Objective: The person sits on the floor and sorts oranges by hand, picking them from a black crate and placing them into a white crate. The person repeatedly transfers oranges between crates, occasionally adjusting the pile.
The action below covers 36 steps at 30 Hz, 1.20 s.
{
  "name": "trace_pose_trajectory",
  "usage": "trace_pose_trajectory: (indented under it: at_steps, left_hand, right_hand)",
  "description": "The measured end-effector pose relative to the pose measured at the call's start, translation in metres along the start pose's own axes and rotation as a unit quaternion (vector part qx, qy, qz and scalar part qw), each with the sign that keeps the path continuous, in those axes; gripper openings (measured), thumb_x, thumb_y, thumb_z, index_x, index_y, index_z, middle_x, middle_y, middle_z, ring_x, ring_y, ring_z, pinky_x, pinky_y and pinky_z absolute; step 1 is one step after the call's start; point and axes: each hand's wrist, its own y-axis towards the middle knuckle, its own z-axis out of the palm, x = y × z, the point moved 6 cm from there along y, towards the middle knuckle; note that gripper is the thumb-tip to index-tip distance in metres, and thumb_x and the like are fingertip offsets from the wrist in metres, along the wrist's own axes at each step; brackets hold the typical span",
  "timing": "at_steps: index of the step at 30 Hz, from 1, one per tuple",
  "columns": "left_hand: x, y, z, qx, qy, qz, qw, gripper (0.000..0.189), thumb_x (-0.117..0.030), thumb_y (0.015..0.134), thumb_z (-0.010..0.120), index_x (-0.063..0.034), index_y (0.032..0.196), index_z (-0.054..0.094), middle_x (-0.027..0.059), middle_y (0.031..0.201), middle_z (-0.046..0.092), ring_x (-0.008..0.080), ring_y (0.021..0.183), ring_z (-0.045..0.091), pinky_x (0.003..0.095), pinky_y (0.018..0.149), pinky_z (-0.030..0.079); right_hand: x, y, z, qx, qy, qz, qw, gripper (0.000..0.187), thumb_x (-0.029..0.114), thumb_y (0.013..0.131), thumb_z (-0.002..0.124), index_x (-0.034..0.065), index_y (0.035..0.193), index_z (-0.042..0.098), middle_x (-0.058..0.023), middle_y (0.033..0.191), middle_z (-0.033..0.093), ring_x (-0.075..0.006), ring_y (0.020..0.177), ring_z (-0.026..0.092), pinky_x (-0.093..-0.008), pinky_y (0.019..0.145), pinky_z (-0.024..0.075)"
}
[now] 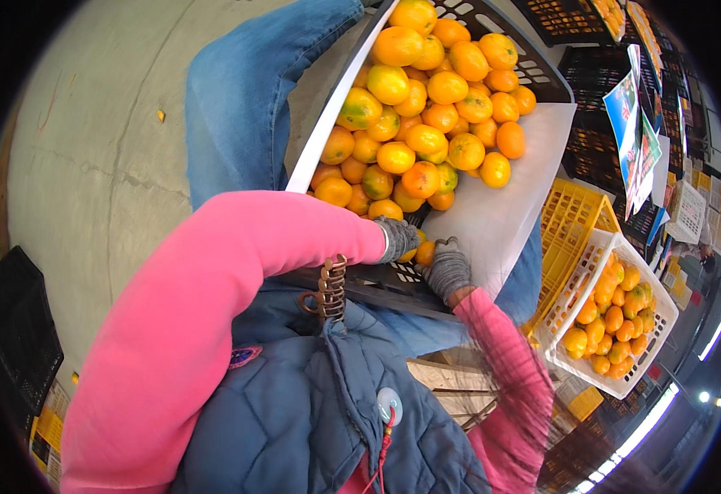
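A dark plastic crate (360, 285) lined with white sheet (511, 179) stands between my knees, heaped with orange citrus fruits (425, 139), some with green patches. Both hands, in grey knit gloves, are inside its near end. My left hand (399, 239) has its fingers bent over a yellow-orange fruit (408, 254), mostly hidden by the glove. Close to its right, my right hand (448, 267) touches a small orange fruit (425, 253) with its fingertips. How firmly either hand holds a fruit cannot be seen.
To the right, a white crate (663, 336) of citrus fruits rests beside a yellow crate (573, 207). Stacked black crates (589, 133) and printed sheets (629, 133) are beyond. A black crate (20, 333) lies at far left on the concrete floor (113, 142).
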Motion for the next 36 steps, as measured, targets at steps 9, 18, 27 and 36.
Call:
trace_pose_trajectory:
  at_steps: [9,18,27,36]
  left_hand:
    - [0.000,0.003,0.003,0.026,0.019,0.013,0.999,0.065,-0.011,0.079,0.061,-0.0103,0.138,0.035,0.0152,0.143,0.036,0.0311,0.130,0.040,0.0497,0.099,0.039]
    - [-0.002,-0.001,-0.006,0.016,0.037,0.005,0.999,0.060,-0.012,0.074,0.065,-0.0076,0.130,0.044,0.0150,0.137,0.042,0.0315,0.121,0.048,0.0445,0.095,0.044]
    - [0.005,0.026,0.025,-0.009,0.111,0.037,0.993,0.056,-0.015,0.075,0.062,-0.0042,0.127,0.045,0.0156,0.129,0.048,0.0317,0.117,0.049,0.0422,0.095,0.043]
    - [0.000,0.010,0.008,-0.037,0.142,0.040,0.988,0.061,-0.022,0.081,0.056,-0.0060,0.137,0.038,0.0167,0.136,0.042,0.0353,0.115,0.052,0.0459,0.094,0.043]
  right_hand:
    - [-0.004,0.010,-0.002,0.044,0.070,0.031,0.996,0.066,0.040,0.066,0.079,-0.0015,0.111,0.053,-0.0233,0.100,0.063,-0.0366,0.094,0.062,-0.0413,0.082,0.0509]
    - [-0.048,0.051,0.068,0.046,0.384,0.050,0.921,0.066,0.035,0.068,0.075,-0.0118,0.111,0.056,-0.0226,0.090,0.066,-0.0284,0.074,0.068,-0.0350,0.067,0.0542]
    - [-0.011,0.051,0.046,0.102,-0.011,-0.087,0.991,0.030,0.030,0.081,0.060,0.0053,0.096,0.068,-0.0206,0.094,0.066,-0.0358,0.089,0.064,-0.0417,0.078,0.0513]
    - [-0.019,0.021,0.021,0.007,0.024,-0.040,0.999,0.055,0.030,0.079,0.062,0.0029,0.125,0.051,-0.0235,0.112,0.060,-0.0378,0.103,0.058,-0.0421,0.090,0.0456]
